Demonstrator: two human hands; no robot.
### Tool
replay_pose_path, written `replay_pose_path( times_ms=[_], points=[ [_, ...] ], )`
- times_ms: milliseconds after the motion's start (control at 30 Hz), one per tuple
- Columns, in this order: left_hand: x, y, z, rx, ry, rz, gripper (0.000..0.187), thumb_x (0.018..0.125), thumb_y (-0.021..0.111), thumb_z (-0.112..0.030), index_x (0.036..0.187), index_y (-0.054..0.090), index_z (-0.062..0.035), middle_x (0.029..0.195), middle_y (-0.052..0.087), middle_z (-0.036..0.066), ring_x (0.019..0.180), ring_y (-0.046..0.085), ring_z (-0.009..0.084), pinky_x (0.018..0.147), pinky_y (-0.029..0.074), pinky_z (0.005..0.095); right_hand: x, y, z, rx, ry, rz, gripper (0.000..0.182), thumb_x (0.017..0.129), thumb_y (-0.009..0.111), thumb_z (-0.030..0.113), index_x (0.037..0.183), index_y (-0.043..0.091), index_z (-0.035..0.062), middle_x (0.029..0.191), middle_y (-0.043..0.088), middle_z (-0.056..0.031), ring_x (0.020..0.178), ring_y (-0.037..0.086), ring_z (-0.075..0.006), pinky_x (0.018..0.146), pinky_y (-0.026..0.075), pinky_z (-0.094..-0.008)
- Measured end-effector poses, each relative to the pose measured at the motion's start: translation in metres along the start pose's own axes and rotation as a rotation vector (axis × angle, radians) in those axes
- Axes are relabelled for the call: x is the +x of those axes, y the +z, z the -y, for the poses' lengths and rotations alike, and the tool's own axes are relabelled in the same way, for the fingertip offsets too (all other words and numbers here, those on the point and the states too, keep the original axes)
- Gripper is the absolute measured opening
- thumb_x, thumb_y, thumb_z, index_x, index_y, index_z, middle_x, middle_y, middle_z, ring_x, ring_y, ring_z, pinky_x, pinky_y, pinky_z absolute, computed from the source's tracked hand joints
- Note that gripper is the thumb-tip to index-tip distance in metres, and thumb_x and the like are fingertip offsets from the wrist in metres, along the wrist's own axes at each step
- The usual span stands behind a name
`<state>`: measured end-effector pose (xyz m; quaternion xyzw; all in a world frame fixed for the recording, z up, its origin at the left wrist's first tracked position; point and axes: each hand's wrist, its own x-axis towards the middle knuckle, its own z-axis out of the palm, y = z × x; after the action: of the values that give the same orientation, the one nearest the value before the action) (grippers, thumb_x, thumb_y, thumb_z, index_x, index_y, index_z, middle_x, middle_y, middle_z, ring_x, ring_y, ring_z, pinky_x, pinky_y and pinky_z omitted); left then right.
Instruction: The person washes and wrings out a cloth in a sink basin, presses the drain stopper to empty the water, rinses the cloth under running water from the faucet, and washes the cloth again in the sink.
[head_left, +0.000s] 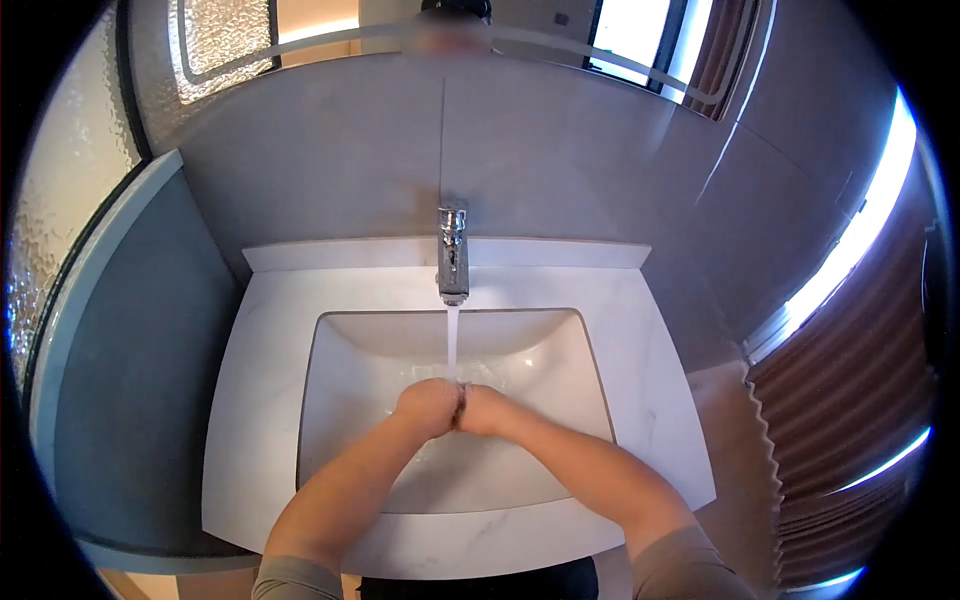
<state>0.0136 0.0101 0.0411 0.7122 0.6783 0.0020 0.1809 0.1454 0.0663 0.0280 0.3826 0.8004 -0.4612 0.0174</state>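
Water runs in a stream (452, 340) from the chrome faucet (453, 255) into the white rectangular sink (340, 400). My left hand (429, 406) and my right hand (484, 408) meet under the stream, pressed against each other over the middle of the basin. A small dark strip shows between them, too small to make out. The fingers of both hands are curled in or turned away, so what they hold, if anything, is hidden.
A white marbled counter (660, 420) surrounds the basin. The mirror (380, 35) hangs on the grey wall behind the faucet. At the left stands a grey partition (140, 370), and a brown pleated curtain (850, 400) hangs at the right.
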Motion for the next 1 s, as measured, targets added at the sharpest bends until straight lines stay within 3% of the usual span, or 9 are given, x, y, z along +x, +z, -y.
replay_pose_path(
  times_ms=[33, 167, 333, 467, 567, 633, 800, 867, 1000],
  points=[
    [-0.001, -0.002, 0.0, 0.001, 0.0, 0.002, 0.025, 0.071, 0.067, -0.017, 0.095, 0.065, -0.009, 0.086, 0.066, 0.018, 0.083, 0.063, 0.0369, 0.073, 0.051, 0.044, -0.001, 0.003, 0.0, -0.283, -0.2, -0.138, 0.032, 0.07, 0.075, 0.023, 0.085, 0.062, -0.0014, 0.081, 0.064, -0.0193, 0.079, 0.064, -0.032, 0.065, 0.051, -0.0399],
    [0.008, 0.005, 0.009, -0.168, 0.005, -0.049, 0.031, 0.068, 0.071, -0.024, 0.093, 0.066, -0.0064, 0.089, 0.067, 0.018, 0.083, 0.063, 0.0374, 0.073, 0.051, 0.0441, 0.002, 0.0, -0.001, -0.354, -0.167, -0.194, 0.036, 0.075, 0.068, 0.017, 0.101, 0.054, -0.0033, 0.089, 0.063, -0.0264, 0.091, 0.061, -0.04, 0.078, 0.05, -0.0452],
    [0.002, -0.002, 0.02, -0.533, -0.056, 0.106, 0.035, 0.064, 0.074, -0.022, 0.092, 0.064, -0.004, 0.087, 0.066, 0.02, 0.082, 0.063, 0.0391, 0.072, 0.051, 0.0428, -0.006, -0.009, 0.007, -0.479, -0.058, -0.15, 0.079, 0.07, 0.073, 0.02, 0.13, 0.025, -0.0024, 0.093, 0.063, -0.0242, 0.088, 0.062, -0.0402, 0.075, 0.051, -0.0453],
    [0.011, 0.019, 0.03, -0.541, 0.108, -0.218, 0.038, 0.062, 0.074, -0.02, 0.096, 0.062, -0.0065, 0.09, 0.065, 0.016, 0.081, 0.063, 0.0362, 0.072, 0.052, 0.0402, 0.0, -0.007, 0.002, -0.418, -0.054, -0.173, 0.08, 0.07, 0.075, 0.018, 0.13, 0.026, -0.0031, 0.09, 0.064, -0.0212, 0.086, 0.064, -0.0378, 0.073, 0.052, -0.0438],
    [0.005, 0.01, 0.024, -0.326, 0.229, -0.331, 0.038, 0.065, 0.073, -0.018, 0.099, 0.06, -0.0077, 0.092, 0.064, 0.015, 0.086, 0.062, 0.0352, 0.073, 0.051, 0.0391, 0.004, -0.009, -0.027, -0.067, -0.496, -0.214, 0.082, 0.069, 0.078, 0.018, 0.13, 0.025, -0.0017, 0.087, 0.064, -0.0142, 0.082, 0.065, -0.0309, 0.068, 0.053, -0.0399],
    [-0.002, -0.004, 0.014, -0.262, 0.234, -0.258, 0.036, 0.066, 0.072, -0.017, 0.099, 0.06, -0.0081, 0.092, 0.063, 0.014, 0.089, 0.061, 0.0347, 0.074, 0.051, 0.039, -0.009, -0.023, -0.006, 0.586, 0.062, 0.071, 0.069, 0.069, 0.079, 0.015, 0.123, 0.038, 0.0019, 0.086, 0.064, -0.0069, 0.077, 0.064, -0.0239, 0.063, 0.052, -0.035],
    [-0.005, -0.009, 0.002, -0.124, 0.475, -0.333, 0.026, 0.075, 0.064, -0.011, 0.1, 0.057, -0.0075, 0.089, 0.064, 0.015, 0.084, 0.062, 0.0353, 0.069, 0.051, 0.0427, -0.003, -0.03, -0.002, 0.423, 0.251, 0.422, 0.038, 0.067, 0.079, 0.014, 0.099, 0.059, 0.0061, 0.086, 0.064, -0.0051, 0.075, 0.064, -0.0211, 0.058, 0.05, -0.0318],
    [-0.004, -0.008, -0.008, -0.109, 0.287, -0.271, 0.024, 0.076, 0.063, -0.01, 0.099, 0.058, -0.0073, 0.089, 0.064, 0.015, 0.082, 0.063, 0.0352, 0.069, 0.051, 0.0432, 0.004, -0.022, -0.006, 0.256, 0.283, 0.441, 0.03, 0.067, 0.079, 0.017, 0.091, 0.063, 0.0064, 0.085, 0.064, -0.0059, 0.075, 0.064, -0.0205, 0.057, 0.05, -0.0312],
    [0.004, 0.02, 0.002, -0.07, 0.11, -0.152, 0.017, 0.076, 0.061, -0.009, 0.093, 0.063, -0.0065, 0.091, 0.065, 0.016, 0.083, 0.064, 0.0348, 0.071, 0.052, 0.0443, -0.005, -0.004, 0.011, -0.305, -0.04, 0.05, 0.033, 0.068, 0.076, 0.027, 0.091, 0.064, 0.0064, 0.093, 0.066, -0.0145, 0.083, 0.065, -0.0263, 0.066, 0.052, -0.0363]
  ],
)
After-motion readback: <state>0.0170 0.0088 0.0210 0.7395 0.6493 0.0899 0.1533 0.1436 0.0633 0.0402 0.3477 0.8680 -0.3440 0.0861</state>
